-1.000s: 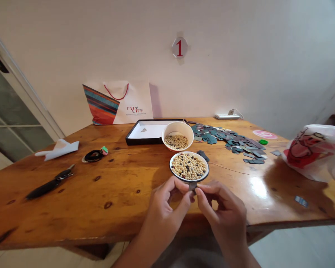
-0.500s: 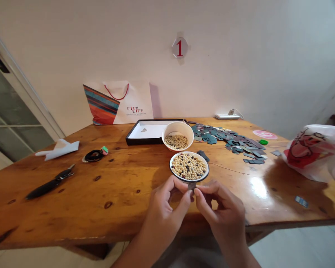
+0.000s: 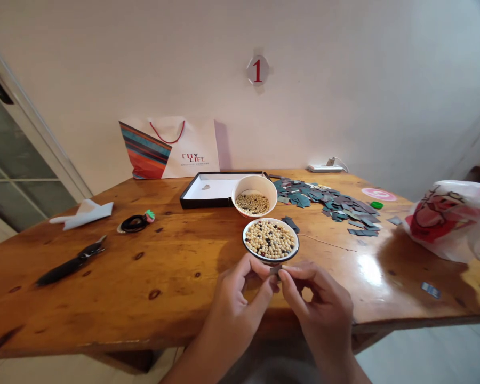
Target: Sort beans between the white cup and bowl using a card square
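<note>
A small dark grey flat piece [image 3: 276, 270] is pinched between the fingertips of both my hands, just in front of the near bowl. My left hand [image 3: 240, 298] grips it from the left, thumb against forefinger. From the other side my right hand [image 3: 322, 296] holds it the same way. The near bowl [image 3: 245, 246], white with a dark rim, is filled with pale round beads and a few dark ones. Behind it stands a white tub [image 3: 272, 191] with beads on its bottom. To the right lies a heap of similar dark flat pieces [image 3: 336, 202].
A black-edged tray [image 3: 206, 201] sits behind the tub, near a paper bag [image 3: 192, 144]. On the left lie pruning shears [image 3: 72, 264], a black cord coil [image 3: 135, 223] and white paper [image 3: 86, 214]. A plastic bag [image 3: 444, 224] stands at right; a thin wire [image 3: 328, 242] lies nearby.
The dark piece has turned between my fingertips and shows a shorter face now. Both hands stay almost in the same place.
</note>
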Action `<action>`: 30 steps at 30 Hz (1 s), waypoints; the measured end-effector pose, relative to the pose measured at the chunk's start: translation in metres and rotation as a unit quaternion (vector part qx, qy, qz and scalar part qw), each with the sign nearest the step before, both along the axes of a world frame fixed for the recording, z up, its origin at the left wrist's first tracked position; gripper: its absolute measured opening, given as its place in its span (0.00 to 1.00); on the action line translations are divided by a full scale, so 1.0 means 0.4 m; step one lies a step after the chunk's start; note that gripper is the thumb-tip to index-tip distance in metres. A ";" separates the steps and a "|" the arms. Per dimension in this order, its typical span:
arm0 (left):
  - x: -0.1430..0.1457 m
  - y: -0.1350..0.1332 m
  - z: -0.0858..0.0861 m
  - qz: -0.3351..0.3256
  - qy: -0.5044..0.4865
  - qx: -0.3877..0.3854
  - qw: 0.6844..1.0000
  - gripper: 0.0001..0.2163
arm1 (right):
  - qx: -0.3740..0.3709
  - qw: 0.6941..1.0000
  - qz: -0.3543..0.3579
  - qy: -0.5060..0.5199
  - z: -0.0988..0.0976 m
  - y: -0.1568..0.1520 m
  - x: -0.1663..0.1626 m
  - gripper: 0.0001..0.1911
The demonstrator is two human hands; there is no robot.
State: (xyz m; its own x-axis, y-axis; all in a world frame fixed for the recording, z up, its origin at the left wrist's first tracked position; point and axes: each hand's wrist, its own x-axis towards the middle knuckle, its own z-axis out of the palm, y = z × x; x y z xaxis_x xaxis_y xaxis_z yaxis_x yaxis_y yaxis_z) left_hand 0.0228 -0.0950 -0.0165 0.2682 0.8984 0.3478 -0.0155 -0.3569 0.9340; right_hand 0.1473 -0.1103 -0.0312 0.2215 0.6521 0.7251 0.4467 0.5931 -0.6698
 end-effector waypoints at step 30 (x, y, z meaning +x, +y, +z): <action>0.002 0.006 0.000 0.003 -0.009 -0.029 1.000 0.06 | -0.007 1.000 0.005 -0.012 0.003 0.005 0.002 0.02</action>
